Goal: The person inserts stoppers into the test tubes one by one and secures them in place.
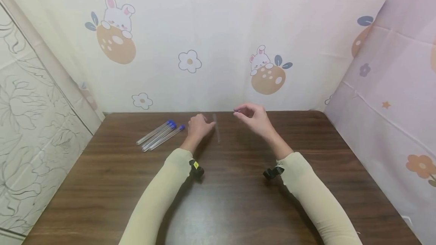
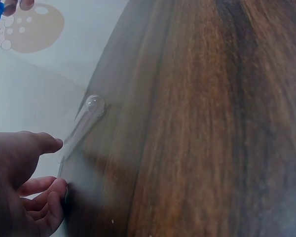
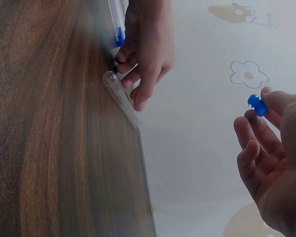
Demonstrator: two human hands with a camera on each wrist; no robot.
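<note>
Between thumb and fingertips my right hand [image 1: 255, 119] pinches a small blue cap [image 3: 258, 105], raised above the back of the table. An uncapped clear test tube [image 1: 217, 131] lies near the table's back edge, its rounded end toward me. Just left of it is my left hand [image 1: 198, 127], fingers loosely bent and nothing gripped. In the left wrist view, that hand's thumb tip is right beside the tube's far part.
Several clear test tubes [image 1: 158, 138] with blue caps lie together left of my left hand. The brown wooden table [image 1: 235, 199] ends at a printed curtain [image 1: 218, 86] behind, and another curtain hangs on the right.
</note>
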